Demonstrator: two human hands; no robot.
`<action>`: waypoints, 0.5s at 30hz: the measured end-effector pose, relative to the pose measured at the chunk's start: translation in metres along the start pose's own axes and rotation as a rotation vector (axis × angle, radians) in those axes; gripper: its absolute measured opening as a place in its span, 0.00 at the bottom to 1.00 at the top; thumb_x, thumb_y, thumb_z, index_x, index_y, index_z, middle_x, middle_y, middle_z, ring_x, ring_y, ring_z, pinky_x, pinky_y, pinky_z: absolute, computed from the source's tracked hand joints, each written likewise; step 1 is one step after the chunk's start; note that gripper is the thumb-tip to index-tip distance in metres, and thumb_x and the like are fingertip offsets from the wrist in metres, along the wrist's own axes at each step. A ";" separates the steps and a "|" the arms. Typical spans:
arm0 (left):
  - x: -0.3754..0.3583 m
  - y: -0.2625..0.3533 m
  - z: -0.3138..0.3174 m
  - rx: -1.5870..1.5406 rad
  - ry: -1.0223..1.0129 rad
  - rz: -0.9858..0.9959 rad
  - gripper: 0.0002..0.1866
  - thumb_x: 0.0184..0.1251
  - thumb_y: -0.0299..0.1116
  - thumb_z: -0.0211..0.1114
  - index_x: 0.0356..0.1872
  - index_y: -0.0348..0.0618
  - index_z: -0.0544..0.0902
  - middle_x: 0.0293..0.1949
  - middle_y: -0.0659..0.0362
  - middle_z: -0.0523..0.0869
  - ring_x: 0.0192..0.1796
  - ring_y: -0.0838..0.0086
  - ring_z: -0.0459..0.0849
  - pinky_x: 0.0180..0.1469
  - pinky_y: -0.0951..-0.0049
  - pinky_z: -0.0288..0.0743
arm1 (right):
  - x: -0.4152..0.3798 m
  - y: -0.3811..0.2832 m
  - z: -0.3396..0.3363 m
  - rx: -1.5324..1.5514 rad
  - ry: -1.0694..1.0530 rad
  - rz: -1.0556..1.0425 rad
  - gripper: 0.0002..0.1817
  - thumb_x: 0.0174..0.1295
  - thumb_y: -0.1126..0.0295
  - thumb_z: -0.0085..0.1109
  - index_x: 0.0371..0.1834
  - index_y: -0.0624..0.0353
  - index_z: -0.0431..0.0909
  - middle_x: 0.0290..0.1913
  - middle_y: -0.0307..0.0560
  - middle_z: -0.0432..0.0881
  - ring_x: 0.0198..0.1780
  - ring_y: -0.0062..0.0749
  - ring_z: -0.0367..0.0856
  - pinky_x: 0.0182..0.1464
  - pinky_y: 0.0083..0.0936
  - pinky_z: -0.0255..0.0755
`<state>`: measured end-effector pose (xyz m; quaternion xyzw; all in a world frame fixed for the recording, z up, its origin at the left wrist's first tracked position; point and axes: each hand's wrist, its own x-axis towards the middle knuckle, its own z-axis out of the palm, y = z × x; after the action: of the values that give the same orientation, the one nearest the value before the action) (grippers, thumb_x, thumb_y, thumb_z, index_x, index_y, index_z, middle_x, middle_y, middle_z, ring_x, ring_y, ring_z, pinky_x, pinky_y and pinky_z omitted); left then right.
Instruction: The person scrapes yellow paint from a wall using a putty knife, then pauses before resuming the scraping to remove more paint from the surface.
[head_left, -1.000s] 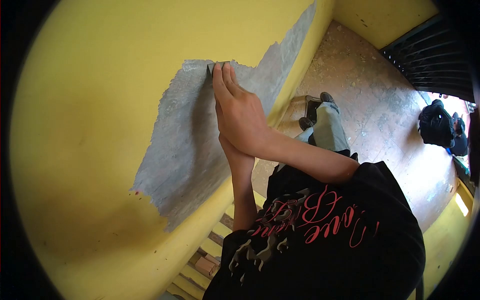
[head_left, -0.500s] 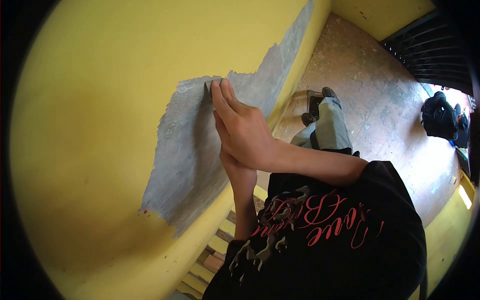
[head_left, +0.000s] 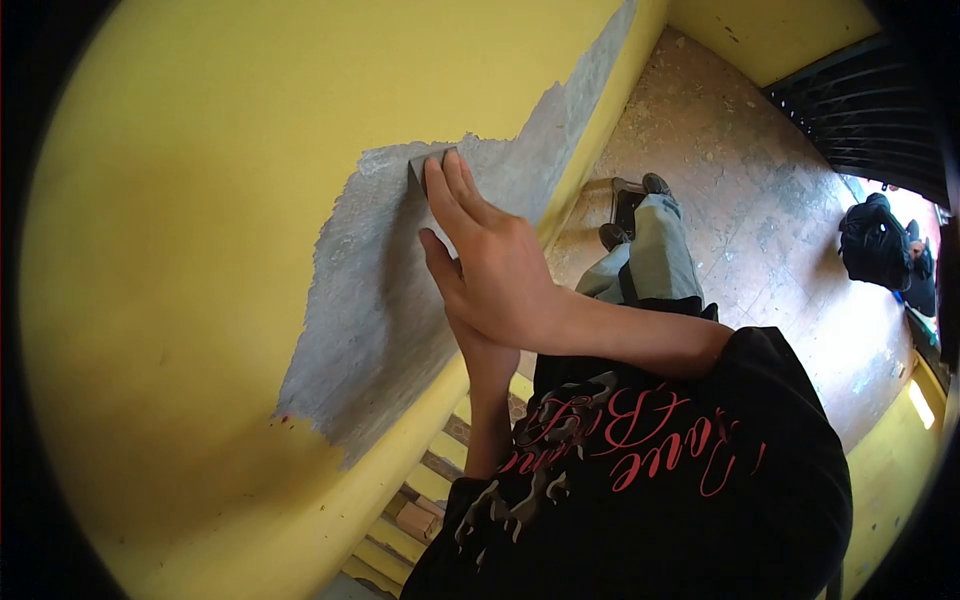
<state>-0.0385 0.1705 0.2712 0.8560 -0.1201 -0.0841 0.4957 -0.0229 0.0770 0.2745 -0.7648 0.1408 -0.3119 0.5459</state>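
Note:
My right hand (head_left: 505,270) is on a scraper with a thin grey metal blade (head_left: 430,160). Its index and middle fingers stretch up along the blade, and the thumb stands apart to the left. The handle is hidden behind the hand. The blade lies against a bare grey patch (head_left: 350,290) of the wall, just under the ragged upper edge of the yellow paint (head_left: 200,200). My left hand (head_left: 485,350) is underneath and against the right; only its heel and wrist show, and its fingers are hidden.
Beyond my legs (head_left: 655,250) is a worn tiled floor (head_left: 740,190). A dark bag-like object (head_left: 872,240) sits at the right, below a dark metal grille (head_left: 850,100). A slatted yellow structure (head_left: 425,490) lies beneath my left arm.
The blade has slipped slightly back from the paint edge, and the bare patch reaches a little higher there. My right thumb has spread away from the index finger.

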 end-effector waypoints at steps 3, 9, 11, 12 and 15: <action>-0.002 -0.005 -0.004 0.069 -0.076 0.008 0.20 0.59 0.28 0.66 0.50 0.31 0.73 0.42 0.55 0.81 0.45 0.72 0.77 0.47 0.71 0.71 | 0.010 -0.005 -0.009 0.157 -0.147 0.172 0.34 0.60 0.71 0.56 0.65 0.83 0.56 0.61 0.89 0.62 0.64 0.72 0.67 0.56 0.41 0.75; -0.002 -0.002 0.014 0.164 0.040 0.141 0.20 0.58 0.28 0.66 0.49 0.31 0.72 0.40 0.55 0.80 0.44 0.71 0.78 0.46 0.70 0.71 | -0.009 -0.006 -0.002 0.053 -0.049 -0.047 0.39 0.63 0.64 0.59 0.68 0.80 0.53 0.63 0.92 0.55 0.55 0.75 0.73 0.48 0.43 0.77; -0.008 -0.003 0.019 0.196 0.077 0.172 0.19 0.58 0.28 0.66 0.49 0.32 0.72 0.40 0.54 0.80 0.44 0.70 0.78 0.46 0.70 0.71 | -0.002 -0.002 -0.004 0.159 -0.108 0.101 0.40 0.64 0.63 0.59 0.69 0.80 0.51 0.65 0.91 0.54 0.63 0.77 0.65 0.55 0.44 0.74; -0.008 -0.002 0.022 0.210 0.101 0.193 0.19 0.58 0.28 0.66 0.49 0.32 0.72 0.40 0.54 0.80 0.44 0.70 0.78 0.46 0.70 0.71 | -0.001 0.000 -0.003 0.160 -0.111 0.097 0.40 0.64 0.63 0.59 0.69 0.80 0.51 0.65 0.91 0.54 0.63 0.77 0.65 0.55 0.44 0.74; -0.004 0.001 0.028 0.258 0.167 0.266 0.19 0.58 0.28 0.66 0.48 0.32 0.72 0.39 0.54 0.80 0.43 0.69 0.78 0.45 0.69 0.71 | -0.003 0.004 0.000 0.088 0.014 -0.004 0.40 0.64 0.63 0.58 0.70 0.80 0.50 0.65 0.91 0.54 0.64 0.77 0.62 0.57 0.43 0.73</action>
<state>-0.0493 0.1481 0.2579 0.8930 -0.2002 0.0696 0.3969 -0.0243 0.0772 0.2698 -0.7380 0.1295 -0.3242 0.5775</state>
